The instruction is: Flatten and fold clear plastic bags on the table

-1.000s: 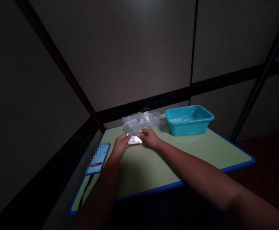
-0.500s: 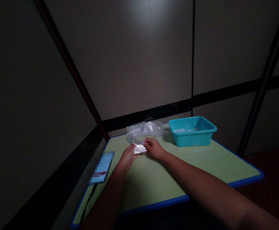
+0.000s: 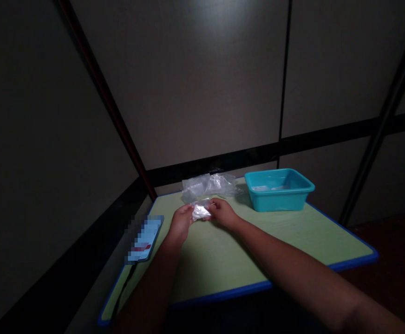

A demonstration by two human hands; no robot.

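Observation:
A small clear plastic packet (image 3: 200, 211), shiny and creased, is held over the middle of the table. My left hand (image 3: 182, 221) grips its left end, thumb on top. At the right end, my right hand (image 3: 222, 213) pinches the packet between thumb and fingers. What the packet contains, if anything, I cannot make out. Just behind my hands lies a crumpled clear plastic bag (image 3: 211, 185) on the table.
The pale green table (image 3: 293, 241) has a blue edge. A turquoise basin (image 3: 279, 202) at the back right has some clear packets inside. A phone (image 3: 146, 239) with a dark strap lies at the left edge. Dark wall panels (image 3: 205, 93) stand behind.
My left hand has shifted its hold toward the packet's left end, and the packet now lies flatter and more stretched between my hands. The view has tilted slightly.

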